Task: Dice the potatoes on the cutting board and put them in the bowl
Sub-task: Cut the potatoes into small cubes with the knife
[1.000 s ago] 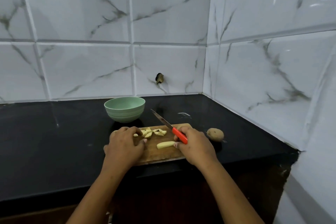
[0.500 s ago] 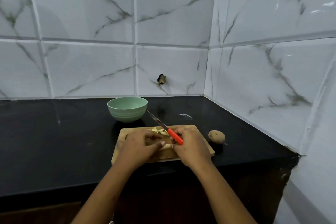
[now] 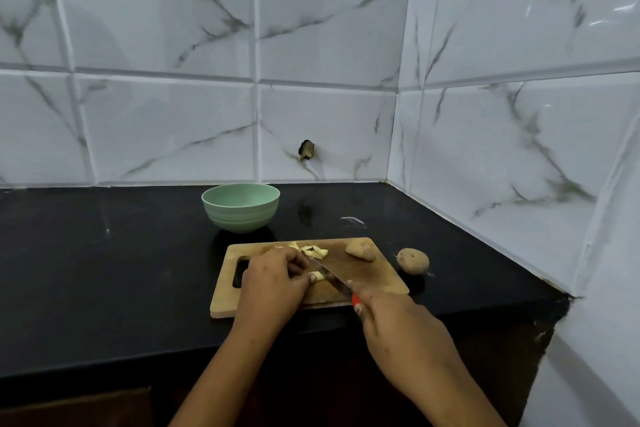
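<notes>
Closest to you, your right hand [image 3: 398, 319] is wrapped tight around the knife [image 3: 330, 278], with just a sliver of its red handle peeking out by your fingers. The blade runs up and to the left over the cutting board [image 3: 381, 276], edge down on a pale potato piece [image 3: 318, 276].

Your left hand [image 3: 273, 284] sits on the board right beside the blade. Its fingers are curled over and pin that piece down, so most of it is hidden under the hand. The board lies near the front edge of the black surface [image 3: 104, 270], with its handle slot on the left, just past your left hand.

A bit further back on the board there's a small heap of diced potato [image 3: 313, 251] near the far edge. Off in the far right corner of the board sits a brown, unpeeled potato chunk [image 3: 360, 250]. A whole potato [image 3: 412, 260] lies on the surface just off the board's right side, not touching it.

Behind the board, a little to the left, is the green bowl [image 3: 240, 208], upright and apart from the board. You can't see its bottom from this angle. Beyond that is the white marble-look tiled wall [image 3: 329, 45], with a small dark hole [image 3: 306, 150] low down.
</notes>
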`<state>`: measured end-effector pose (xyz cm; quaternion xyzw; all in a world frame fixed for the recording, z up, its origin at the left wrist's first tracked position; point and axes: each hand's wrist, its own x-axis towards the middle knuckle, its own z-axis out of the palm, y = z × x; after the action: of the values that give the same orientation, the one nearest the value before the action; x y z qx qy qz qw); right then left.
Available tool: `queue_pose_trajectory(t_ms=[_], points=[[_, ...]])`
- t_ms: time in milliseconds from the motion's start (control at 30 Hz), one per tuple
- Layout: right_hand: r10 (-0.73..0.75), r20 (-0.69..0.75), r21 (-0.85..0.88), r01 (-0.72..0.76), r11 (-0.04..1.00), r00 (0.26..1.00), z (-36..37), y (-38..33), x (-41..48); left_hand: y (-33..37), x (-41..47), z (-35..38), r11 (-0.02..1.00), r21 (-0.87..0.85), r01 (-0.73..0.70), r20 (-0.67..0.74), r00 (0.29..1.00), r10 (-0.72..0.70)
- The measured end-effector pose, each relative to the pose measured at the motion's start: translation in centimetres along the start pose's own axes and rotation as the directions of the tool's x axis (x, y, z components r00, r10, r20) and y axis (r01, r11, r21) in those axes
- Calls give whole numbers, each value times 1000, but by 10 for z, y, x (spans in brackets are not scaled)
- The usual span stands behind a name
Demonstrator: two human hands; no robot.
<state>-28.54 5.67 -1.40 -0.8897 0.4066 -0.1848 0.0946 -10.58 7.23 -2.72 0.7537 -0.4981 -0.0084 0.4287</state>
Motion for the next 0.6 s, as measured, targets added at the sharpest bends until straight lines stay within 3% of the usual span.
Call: queue_pose_trajectory(t_ms=[267, 500, 600], points=[[-27, 25, -77, 29, 997, 999, -3, -7, 6, -5, 1, 2, 999, -13, -31, 37, 999, 31], [12, 3, -301, -11, 954, 1000, 9, -18, 20, -7, -1, 2, 998, -13, -62, 6, 998, 62], [22, -49, -257, -34, 966, 999, 13, -12, 17, -9, -1, 1, 998, -10, -67, -5, 998, 67]])
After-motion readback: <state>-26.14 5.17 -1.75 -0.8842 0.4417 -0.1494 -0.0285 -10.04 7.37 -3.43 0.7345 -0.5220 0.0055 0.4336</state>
